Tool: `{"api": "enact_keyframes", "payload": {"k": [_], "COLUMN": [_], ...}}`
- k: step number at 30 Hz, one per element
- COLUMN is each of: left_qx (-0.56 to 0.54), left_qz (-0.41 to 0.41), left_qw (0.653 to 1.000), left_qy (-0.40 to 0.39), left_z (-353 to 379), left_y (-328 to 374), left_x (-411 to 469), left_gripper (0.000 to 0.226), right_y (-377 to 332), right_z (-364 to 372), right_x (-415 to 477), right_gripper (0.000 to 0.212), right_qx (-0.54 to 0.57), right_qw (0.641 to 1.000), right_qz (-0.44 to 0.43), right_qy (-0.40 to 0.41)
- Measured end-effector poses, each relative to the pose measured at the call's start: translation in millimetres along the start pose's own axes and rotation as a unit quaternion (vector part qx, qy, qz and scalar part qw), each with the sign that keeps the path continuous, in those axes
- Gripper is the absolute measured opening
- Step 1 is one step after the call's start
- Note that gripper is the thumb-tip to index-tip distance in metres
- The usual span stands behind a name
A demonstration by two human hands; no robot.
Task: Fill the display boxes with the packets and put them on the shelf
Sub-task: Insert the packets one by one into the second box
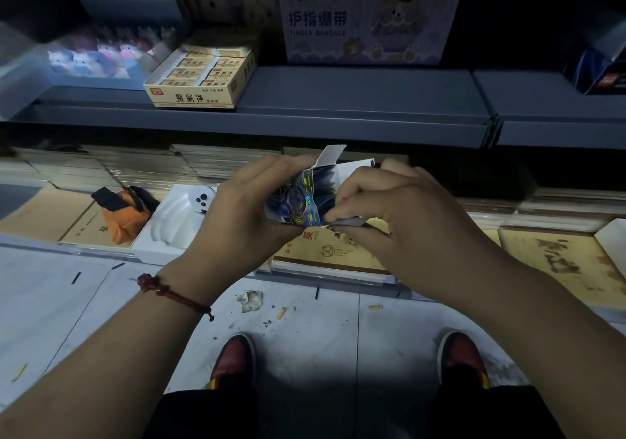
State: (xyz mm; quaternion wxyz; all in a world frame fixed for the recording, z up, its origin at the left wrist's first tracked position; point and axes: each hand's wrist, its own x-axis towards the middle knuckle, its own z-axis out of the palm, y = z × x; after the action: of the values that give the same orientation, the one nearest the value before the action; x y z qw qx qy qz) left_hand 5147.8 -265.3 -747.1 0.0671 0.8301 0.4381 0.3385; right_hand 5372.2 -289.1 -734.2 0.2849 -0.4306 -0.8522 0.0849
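The display box (298,198) is gripped in the curled left hand (247,201) and right hand (399,222), its long axis tilted away, open flaps pointed toward the shelf (338,100).

We read "护指绷带 FINGER BANDAGE" on the lilac box (366,18), far shelf, right of centre. "聚屑净" on the yellow eraser box (194,98), far left. "英 YING" on the near tan notebook (338,255). Display box (298,198) print: unreadable.

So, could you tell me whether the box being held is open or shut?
Open: the display box has its white flap standing up at the far end.
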Motion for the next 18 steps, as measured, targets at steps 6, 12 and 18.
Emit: {"api": "enact_keyframes", "payload": {"k": [6, 12, 18], "left_qx": [-0.03, -0.072, -0.068], "left_qz": [-0.004, -0.004, -0.013], "left_qw": [1.0, 0.997, 0.997], "left_qy": [0.008, 0.021, 0.03], "left_z": [1, 3, 6], "left_y": [-1, -1, -3], "left_x": [1, 2, 4], "left_gripper": [0.071, 0.075, 0.076], "right_y": [-5, -4, -9], "right_z": [-1, -4, -11], "right_x": [-4, -4, 3], "right_gripper": [0.018, 0.014, 0.01], "right_qx": [-0.02, -0.006, -0.138], "right_qw": [0.999, 0.999, 0.979], "right_qz": [0.045, 0.032, -0.082], "right_qy": [-0.021, 0.028, 0.127]}}
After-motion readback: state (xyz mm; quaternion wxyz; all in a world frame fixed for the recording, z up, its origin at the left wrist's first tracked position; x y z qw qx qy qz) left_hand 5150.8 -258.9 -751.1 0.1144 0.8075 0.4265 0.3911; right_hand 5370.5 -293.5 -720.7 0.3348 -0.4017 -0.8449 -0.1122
